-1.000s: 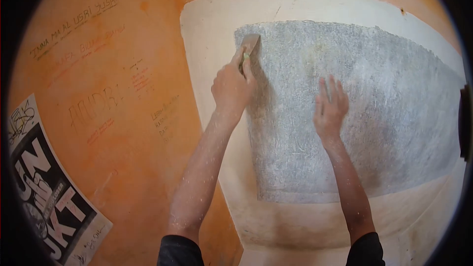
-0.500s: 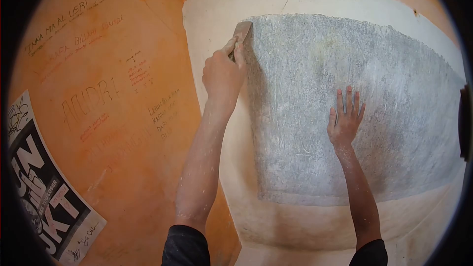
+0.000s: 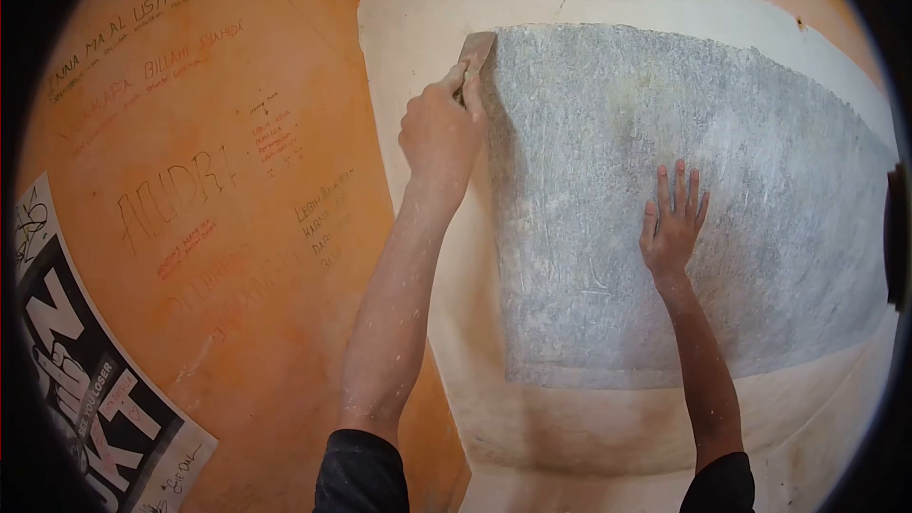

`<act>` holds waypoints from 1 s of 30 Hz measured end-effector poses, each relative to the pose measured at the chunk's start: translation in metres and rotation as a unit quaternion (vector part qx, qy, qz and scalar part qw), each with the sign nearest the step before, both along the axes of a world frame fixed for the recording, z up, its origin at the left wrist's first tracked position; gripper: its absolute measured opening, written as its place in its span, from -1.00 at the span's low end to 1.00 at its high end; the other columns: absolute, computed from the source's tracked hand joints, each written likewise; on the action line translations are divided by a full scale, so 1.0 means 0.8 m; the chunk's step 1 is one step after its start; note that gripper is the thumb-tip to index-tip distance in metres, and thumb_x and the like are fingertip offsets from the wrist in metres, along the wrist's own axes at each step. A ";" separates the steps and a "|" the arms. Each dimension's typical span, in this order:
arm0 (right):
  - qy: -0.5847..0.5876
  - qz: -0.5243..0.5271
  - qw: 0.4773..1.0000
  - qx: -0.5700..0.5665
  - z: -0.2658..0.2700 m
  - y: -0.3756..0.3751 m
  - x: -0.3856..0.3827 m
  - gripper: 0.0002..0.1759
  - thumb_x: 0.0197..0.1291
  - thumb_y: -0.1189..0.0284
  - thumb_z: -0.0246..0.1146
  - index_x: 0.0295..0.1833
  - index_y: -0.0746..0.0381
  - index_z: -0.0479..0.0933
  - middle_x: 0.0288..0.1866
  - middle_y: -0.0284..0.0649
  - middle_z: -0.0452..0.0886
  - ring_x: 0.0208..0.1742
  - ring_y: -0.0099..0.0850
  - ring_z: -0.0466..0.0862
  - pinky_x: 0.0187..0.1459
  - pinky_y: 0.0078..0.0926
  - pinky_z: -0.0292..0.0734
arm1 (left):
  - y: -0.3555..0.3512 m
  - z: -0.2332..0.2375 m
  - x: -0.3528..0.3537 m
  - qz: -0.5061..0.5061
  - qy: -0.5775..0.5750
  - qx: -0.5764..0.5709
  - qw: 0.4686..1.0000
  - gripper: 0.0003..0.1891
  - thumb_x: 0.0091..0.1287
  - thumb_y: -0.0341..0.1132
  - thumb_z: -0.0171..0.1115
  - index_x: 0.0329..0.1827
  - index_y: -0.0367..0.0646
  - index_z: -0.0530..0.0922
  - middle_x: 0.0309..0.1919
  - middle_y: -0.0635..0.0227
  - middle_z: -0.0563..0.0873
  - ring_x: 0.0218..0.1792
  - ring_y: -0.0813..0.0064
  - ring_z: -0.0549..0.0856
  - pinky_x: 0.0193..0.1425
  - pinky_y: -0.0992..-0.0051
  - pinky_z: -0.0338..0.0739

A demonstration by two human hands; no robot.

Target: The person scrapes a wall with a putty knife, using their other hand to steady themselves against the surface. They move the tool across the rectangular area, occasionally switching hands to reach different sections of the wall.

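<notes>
My left hand (image 3: 442,133) is closed around the handle of a putty knife (image 3: 479,49), a flat scraper with a wide, dusty blade. The blade lies against the wall at the upper left corner of a rough grey patch (image 3: 589,104). My fingers cover most of the handle. Lower and to the right, my right hand (image 3: 673,233) rests with spread fingers on the grey surface and holds nothing. Pale specks dot my forearms.
A smooth white band (image 3: 418,28) borders the grey patch. To the left is an orange wall (image 3: 313,342) with handwriting on it. A black-and-white poster (image 3: 95,380) hangs at lower left. A dark object (image 3: 895,237) juts in at the right edge.
The whole view has shifted a little, so wall and hands appear slightly farther right. The putty knife stays at the patch's upper left corner, and my right hand stays on the grey surface.
</notes>
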State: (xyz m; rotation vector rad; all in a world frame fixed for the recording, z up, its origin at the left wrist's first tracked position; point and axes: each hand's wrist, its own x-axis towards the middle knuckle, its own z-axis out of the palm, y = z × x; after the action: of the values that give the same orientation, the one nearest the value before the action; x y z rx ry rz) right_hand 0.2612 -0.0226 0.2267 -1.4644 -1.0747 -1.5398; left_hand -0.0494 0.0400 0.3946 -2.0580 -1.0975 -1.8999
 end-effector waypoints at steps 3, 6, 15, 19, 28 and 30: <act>0.002 0.012 1.000 -0.006 0.000 -0.004 -0.001 -0.43 0.48 0.22 -0.02 0.56 0.01 0.29 0.64 -0.24 0.19 0.66 -0.13 0.06 0.59 0.06 -0.22 | -0.011 -0.004 -0.009 -0.004 0.026 -0.048 0.998 -0.63 0.47 -0.12 0.09 0.24 0.06 0.66 -0.28 0.00 0.78 -0.22 0.04 0.77 -0.10 0.18 0.63; 0.001 0.012 1.000 0.003 0.001 -0.002 -0.002 -0.45 0.49 0.23 -0.04 0.55 0.02 0.31 0.63 -0.23 0.20 0.66 -0.13 0.07 0.59 0.05 -0.21 | -0.006 -0.004 0.000 -0.010 0.014 -0.028 0.999 -0.63 0.47 -0.11 0.09 0.24 0.06 0.66 -0.30 0.04 0.79 -0.22 0.04 0.77 -0.10 0.18 0.64; 0.002 0.020 1.000 0.009 -0.001 -0.003 -0.002 -0.46 0.48 0.24 -0.06 0.53 0.02 0.35 0.62 -0.22 0.23 0.65 -0.12 0.10 0.58 0.06 -0.16 | -0.008 0.003 0.004 0.036 0.030 -0.019 0.999 -0.63 0.46 -0.12 0.09 0.26 0.07 0.65 -0.27 0.09 0.80 -0.20 0.06 0.78 -0.07 0.17 0.65; 0.017 0.014 1.000 0.009 0.000 -0.004 -0.003 -0.46 0.47 0.25 -0.05 0.53 0.01 0.35 0.62 -0.23 0.22 0.64 -0.12 0.11 0.58 0.06 -0.16 | -0.007 -0.004 0.000 0.035 0.069 -0.029 0.997 -0.63 0.46 -0.13 0.10 0.26 0.08 0.65 -0.26 0.12 0.80 -0.19 0.07 0.77 -0.05 0.17 0.64; 0.009 0.020 1.000 0.007 -0.003 -0.004 -0.001 -0.45 0.45 0.29 -0.02 0.53 0.00 0.34 0.62 -0.25 0.23 0.64 -0.14 0.12 0.59 0.03 -0.14 | -0.011 0.008 -0.002 0.020 0.042 -0.028 0.999 -0.64 0.47 -0.11 0.09 0.24 0.11 0.66 -0.23 0.12 0.80 -0.16 0.05 0.77 -0.05 0.17 0.64; 0.003 0.022 1.000 0.008 -0.003 -0.005 0.001 -0.45 0.45 0.29 -0.01 0.53 -0.01 0.34 0.62 -0.27 0.23 0.64 -0.16 0.12 0.59 0.01 -0.16 | -0.019 0.010 0.007 0.064 0.043 -0.033 0.996 -0.64 0.47 -0.11 0.09 0.23 0.08 0.66 -0.24 0.12 0.80 -0.17 0.05 0.77 -0.05 0.17 0.64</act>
State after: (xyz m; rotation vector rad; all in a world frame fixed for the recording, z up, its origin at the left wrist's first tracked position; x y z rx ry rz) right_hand 0.2619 -0.0267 0.2245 -1.4251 -1.0802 -1.5093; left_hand -0.0438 0.0246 0.4026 -2.0274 -1.2545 -1.7217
